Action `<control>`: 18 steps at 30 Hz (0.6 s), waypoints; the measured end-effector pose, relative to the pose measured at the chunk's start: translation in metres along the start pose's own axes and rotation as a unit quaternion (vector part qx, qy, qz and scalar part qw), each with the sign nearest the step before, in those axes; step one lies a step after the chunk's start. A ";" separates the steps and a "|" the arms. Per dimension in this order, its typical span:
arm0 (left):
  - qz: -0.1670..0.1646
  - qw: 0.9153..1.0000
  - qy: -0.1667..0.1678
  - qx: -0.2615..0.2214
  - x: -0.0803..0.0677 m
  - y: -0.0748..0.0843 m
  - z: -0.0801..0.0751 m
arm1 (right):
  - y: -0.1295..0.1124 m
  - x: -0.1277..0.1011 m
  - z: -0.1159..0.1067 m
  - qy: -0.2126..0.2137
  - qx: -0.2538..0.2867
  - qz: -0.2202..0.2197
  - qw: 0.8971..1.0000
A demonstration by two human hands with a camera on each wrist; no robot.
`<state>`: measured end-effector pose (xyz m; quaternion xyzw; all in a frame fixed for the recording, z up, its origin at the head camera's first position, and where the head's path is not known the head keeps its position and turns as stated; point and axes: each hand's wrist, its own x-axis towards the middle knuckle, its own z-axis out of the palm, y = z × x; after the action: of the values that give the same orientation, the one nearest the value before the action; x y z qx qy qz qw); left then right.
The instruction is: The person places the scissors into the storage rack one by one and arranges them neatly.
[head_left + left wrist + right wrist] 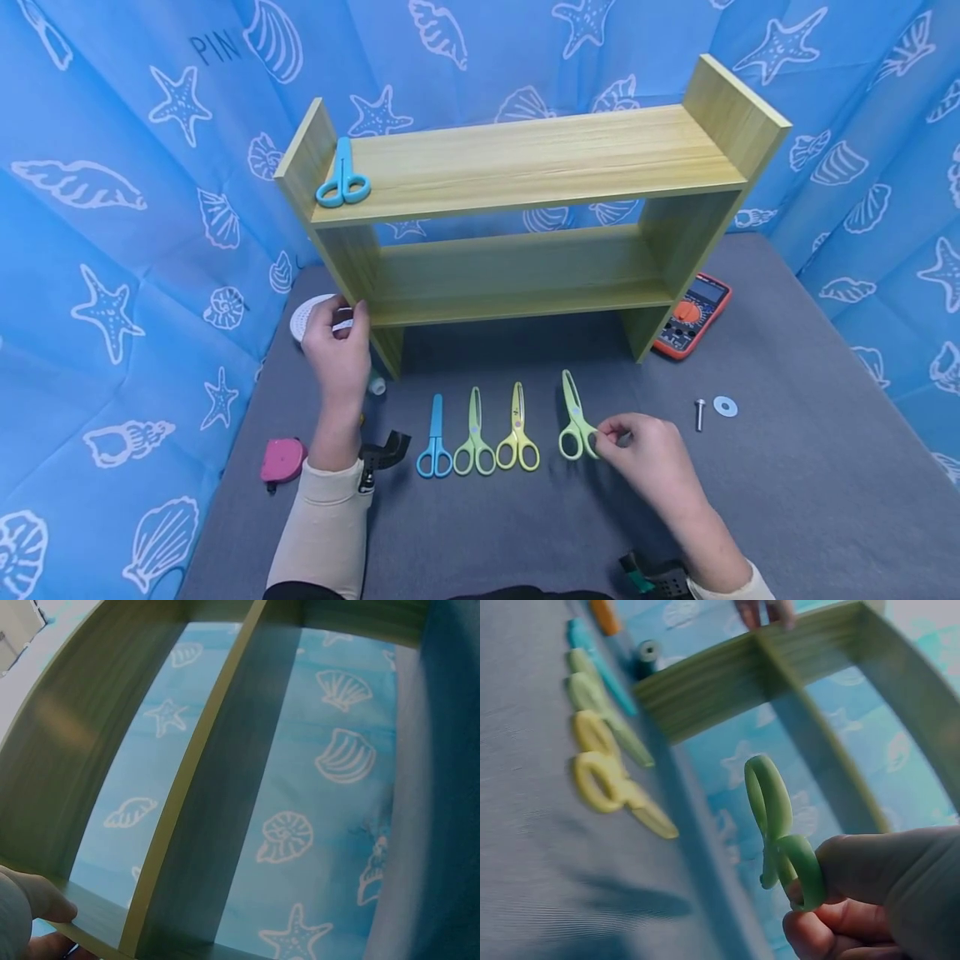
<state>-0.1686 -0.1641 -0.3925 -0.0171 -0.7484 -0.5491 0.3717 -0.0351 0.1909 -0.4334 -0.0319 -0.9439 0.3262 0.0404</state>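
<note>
On the grey table (787,500), backed by a blue sea-shell curtain (112,208), a wooden two-tier shelf (525,158) is stood. Its left upright is gripped by the left hand (337,346), fingers curled round the front edge. A blue pair of scissors (342,177) is laid on the top board, at its left end. In front of the shelf, three pairs are lined up: blue (435,440), green (474,435) and yellow (517,430). Just right of them, a handle loop of the light green scissors (575,417) is pinched by the right hand (648,458), blades pointed towards the shelf.
</note>
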 end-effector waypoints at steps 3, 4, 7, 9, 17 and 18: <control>-0.003 1.000 0.002 0.002 0.000 0.006 0.001 | -0.006 -0.002 -0.012 0.018 0.001 -0.001 1.000; -0.002 1.000 0.003 0.001 0.000 0.009 0.001 | -0.008 -0.002 -0.016 0.021 0.001 -0.001 1.000; 0.002 1.000 0.004 -0.004 -0.001 0.023 0.001 | -0.013 -0.003 -0.028 0.023 0.003 0.003 1.000; 0.005 1.000 0.004 -0.008 -0.001 0.032 0.000 | -0.016 -0.004 -0.036 0.019 0.003 0.005 1.000; 0.006 1.000 0.002 -0.009 -0.002 0.042 -0.002 | -0.035 -0.007 -0.069 0.056 0.016 -0.037 0.998; 0.006 1.000 0.001 -0.009 -0.002 0.041 -0.002 | -0.037 -0.008 -0.073 0.066 0.017 -0.044 0.997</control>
<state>-0.1480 -0.1484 -0.3601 -0.0243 -0.7427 -0.5540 0.3754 -0.0218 0.2057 -0.3541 -0.0115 -0.9341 0.3369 0.1176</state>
